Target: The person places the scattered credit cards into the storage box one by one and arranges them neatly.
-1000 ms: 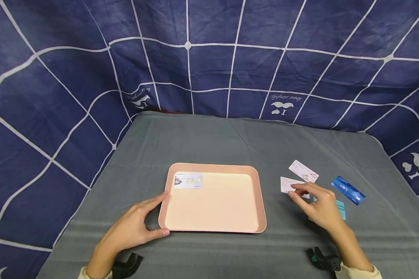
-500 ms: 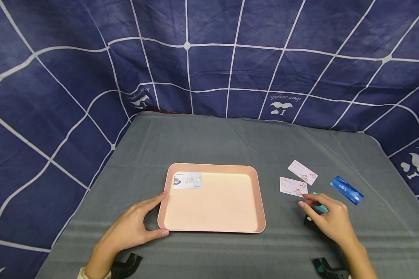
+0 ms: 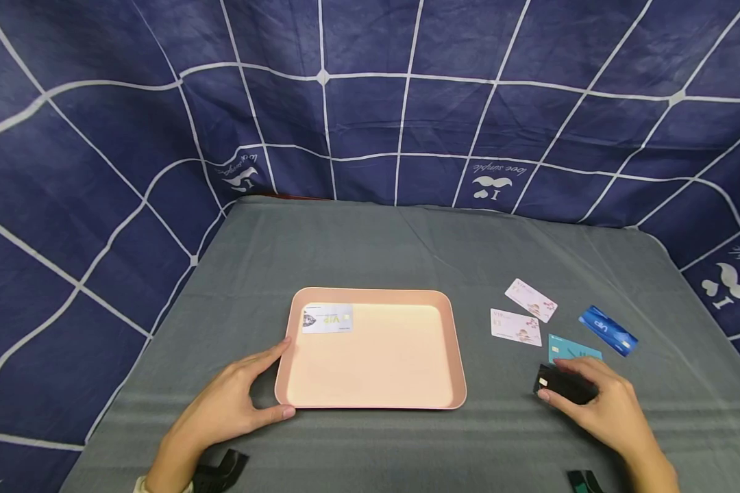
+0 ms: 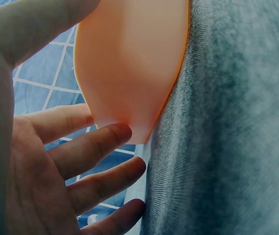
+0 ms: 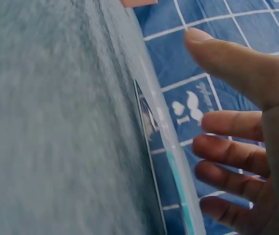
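Observation:
My left hand (image 3: pixel 231 394) touches the left side of a pink tray (image 3: pixel 456 342), thumb at the near corner and index finger at the left rim. In the left wrist view its fingers (image 4: pixel 107 147) are spread and fairly straight beside the tray wall (image 4: pixel 129 73). A white VIP card (image 3: pixel 327 318) lies in the tray's far left corner. At the right, my right hand (image 3: pixel 610 407) hovers over a black card (image 3: pixel 561 385), partly covering it. The right wrist view has thumb and fingers (image 5: pixel 232 152) apart, with nothing between them. A teal card (image 3: pixel 570 348) lies just beyond the fingertips.
Two pale pink cards (image 3: pixel 531 299) lie between the tray and a blue card (image 3: pixel 608 330) further right. Grey cloth (image 3: pixel 370 239) covers the table. A dark blue curtain with white grid lines (image 3: pixel 370 116) hangs around its far and side edges.
My right hand has moved back toward me, from the nearer pale pink card, past the teal card, to the black card, uncovering the first two. The left hand stays at the tray.

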The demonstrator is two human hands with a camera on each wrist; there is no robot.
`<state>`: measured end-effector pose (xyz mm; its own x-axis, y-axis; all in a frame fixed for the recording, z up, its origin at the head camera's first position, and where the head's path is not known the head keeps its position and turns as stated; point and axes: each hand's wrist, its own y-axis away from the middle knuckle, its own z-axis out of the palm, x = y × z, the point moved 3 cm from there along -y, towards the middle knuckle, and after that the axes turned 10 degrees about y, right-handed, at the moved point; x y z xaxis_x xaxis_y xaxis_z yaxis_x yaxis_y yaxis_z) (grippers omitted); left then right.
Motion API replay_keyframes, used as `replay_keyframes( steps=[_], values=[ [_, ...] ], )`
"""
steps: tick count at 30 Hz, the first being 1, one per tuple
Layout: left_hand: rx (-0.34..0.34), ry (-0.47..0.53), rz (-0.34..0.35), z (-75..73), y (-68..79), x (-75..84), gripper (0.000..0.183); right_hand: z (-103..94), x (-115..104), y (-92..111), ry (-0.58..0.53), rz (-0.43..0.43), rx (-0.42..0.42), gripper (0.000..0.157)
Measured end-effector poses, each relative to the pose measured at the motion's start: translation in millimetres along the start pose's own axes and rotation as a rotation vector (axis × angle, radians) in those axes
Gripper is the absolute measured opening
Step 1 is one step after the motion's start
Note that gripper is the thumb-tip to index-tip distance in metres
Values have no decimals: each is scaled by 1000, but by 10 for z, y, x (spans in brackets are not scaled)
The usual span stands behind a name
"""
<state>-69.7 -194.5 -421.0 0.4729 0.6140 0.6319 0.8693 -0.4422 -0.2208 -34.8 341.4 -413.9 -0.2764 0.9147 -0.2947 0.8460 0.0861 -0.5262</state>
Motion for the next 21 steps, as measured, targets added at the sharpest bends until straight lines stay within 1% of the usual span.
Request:
replay_keyframes(
  steps=[2, 5, 6, 9, 12, 14, 17, 21],
  values=[
    [-1, 0, -3, 1, 2, 1, 95, -19, 29, 33, 0, -2, -10, 55],
    [4, -6, -3, 3, -2, 3, 96, -58, 94, 76, 30, 31, -53, 57],
    [6, -9, -4, 4, -2, 4, 96, -75, 120, 88, 48, 51, -79, 58],
    [11, -17, 0, 5, 0, 6, 96, -121, 203, 131, 114, 115, -191, 62],
    [15, -23, 9, 0, 8, 6, 95, -155, 280, 186, 160, 140, -276, 66],
    [18, -23, 14, -4, 12, 5, 95, -166, 313, 210, 161, 137, -289, 66],
    [16, -19, 8, -8, 11, 4, 95, -179, 340, 229, 152, 131, -280, 65],
    [8, -14, 2, -2, 1, 6, 95, -198, 358, 254, 159, 149, -290, 62]
  ],
)
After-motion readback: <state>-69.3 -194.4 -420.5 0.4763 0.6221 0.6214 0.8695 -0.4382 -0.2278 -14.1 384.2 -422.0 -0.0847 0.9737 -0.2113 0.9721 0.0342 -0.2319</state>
